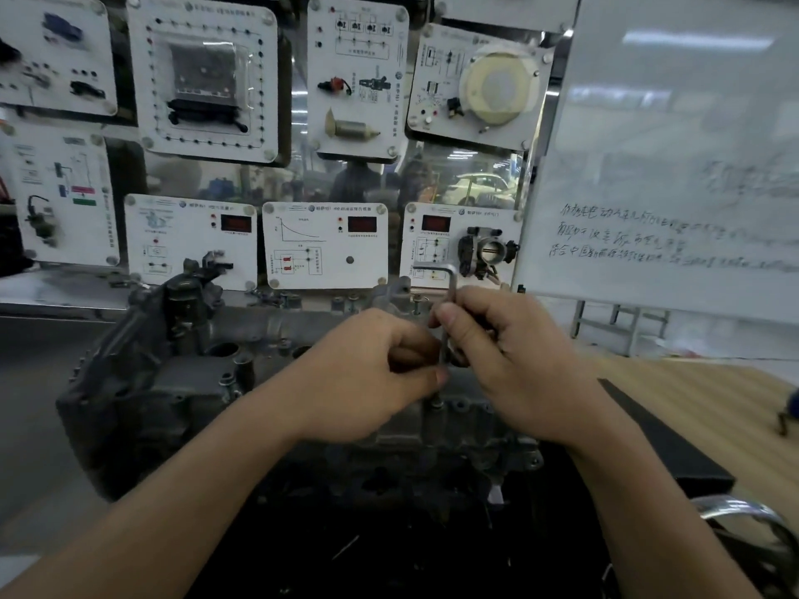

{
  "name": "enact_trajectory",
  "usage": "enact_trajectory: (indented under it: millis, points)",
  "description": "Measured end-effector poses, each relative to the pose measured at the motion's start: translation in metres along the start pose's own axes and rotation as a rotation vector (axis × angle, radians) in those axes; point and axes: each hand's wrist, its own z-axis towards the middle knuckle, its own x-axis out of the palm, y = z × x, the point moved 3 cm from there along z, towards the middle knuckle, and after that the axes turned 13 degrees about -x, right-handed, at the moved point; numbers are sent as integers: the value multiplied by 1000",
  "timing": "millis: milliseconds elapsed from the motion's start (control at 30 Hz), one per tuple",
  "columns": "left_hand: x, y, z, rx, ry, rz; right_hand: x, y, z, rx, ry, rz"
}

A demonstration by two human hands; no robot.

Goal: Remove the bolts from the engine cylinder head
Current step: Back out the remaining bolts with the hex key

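Gripping hex key [452, 284] on bolt [436, 401]

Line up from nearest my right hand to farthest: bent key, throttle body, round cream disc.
1. The bent key, gripped in the right hand itself.
2. The throttle body, just above and behind the hand.
3. The round cream disc, much higher up at the back.
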Motion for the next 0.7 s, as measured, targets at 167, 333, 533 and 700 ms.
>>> enact_trajectory:
  millis: [167,333,533,700]
  points:
    - [-2,0,6,14,-18,-10,2,-3,-2,-1,43,89]
    - [1,3,3,51,-143,-77,-1,-4,0,-13,-142,217]
    - [3,-3,4,73,-221,12,-8,-6,1,-26,-299,368]
    - [-1,-8,7,78,68,-44,-11,-10,0,-56,-163,394]
